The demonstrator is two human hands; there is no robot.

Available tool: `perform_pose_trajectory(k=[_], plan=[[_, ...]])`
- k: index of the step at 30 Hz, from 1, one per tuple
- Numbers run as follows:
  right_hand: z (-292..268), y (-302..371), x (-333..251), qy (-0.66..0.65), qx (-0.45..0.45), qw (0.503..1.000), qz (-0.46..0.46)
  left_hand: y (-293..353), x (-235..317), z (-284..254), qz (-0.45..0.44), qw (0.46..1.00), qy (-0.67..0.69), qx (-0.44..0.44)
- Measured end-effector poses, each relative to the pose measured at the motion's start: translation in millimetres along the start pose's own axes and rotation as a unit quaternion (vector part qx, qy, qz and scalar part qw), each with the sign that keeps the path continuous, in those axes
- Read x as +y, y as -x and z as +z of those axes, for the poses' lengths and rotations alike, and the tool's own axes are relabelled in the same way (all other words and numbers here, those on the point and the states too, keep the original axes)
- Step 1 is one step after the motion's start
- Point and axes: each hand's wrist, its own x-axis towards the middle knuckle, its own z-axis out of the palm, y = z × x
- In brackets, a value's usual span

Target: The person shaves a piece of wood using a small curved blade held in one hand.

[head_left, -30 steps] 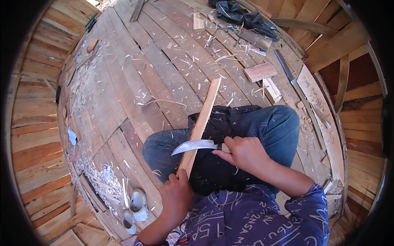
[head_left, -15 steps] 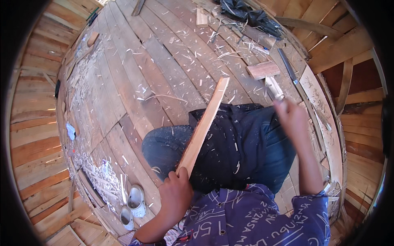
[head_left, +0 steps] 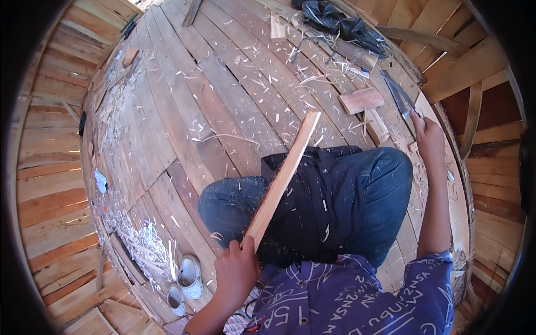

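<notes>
My left hand (head_left: 237, 271) is closed round the near end of a long, narrow wooden strip (head_left: 283, 177). The strip slants up and away across my lap, its pale face up and rough reddish bark along its left edge. Out to the right, my right hand (head_left: 430, 137) grips what looks like a knife (head_left: 406, 96), its thin dark blade pointing away to the upper left. The handle is mostly hidden in my fingers. Beside the blade lies a long dark tool with a blue spot (head_left: 397, 100). Blade and strip are well apart.
A reddish wood block (head_left: 361, 101) and a pale wood piece (head_left: 377, 125) lie left of my right hand. A black plastic bag (head_left: 340, 22) is at the far right. Shavings (head_left: 142, 243) and light-coloured clogs (head_left: 190, 277) lie left on the plank floor (head_left: 184, 106).
My right hand has swung right and away from my lap, from beside the pale wood piece to beside the dark tool. My left hand keeps its grip; the strip has barely shifted.
</notes>
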Motion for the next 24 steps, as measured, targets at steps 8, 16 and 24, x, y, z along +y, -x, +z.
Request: perform_pose_trajectory(k=[8,16,24], plan=[[34.3,116.3,-78.5,-0.230,-0.134,0.958,-0.102,-24.6,-34.7,-31.5,-0.016,0.990,0.130,-0.054],[49.4,166.1,-145.4,-0.402,-0.336,0.823,-0.219,-25.7,-41.2,-14.0,-0.081,0.978,0.193,-0.004],[50.6,152.9,-138.8,-0.520,-0.422,0.742,-0.031,-13.3,-73.3,-10.0,-0.093,0.943,0.314,-0.055]])
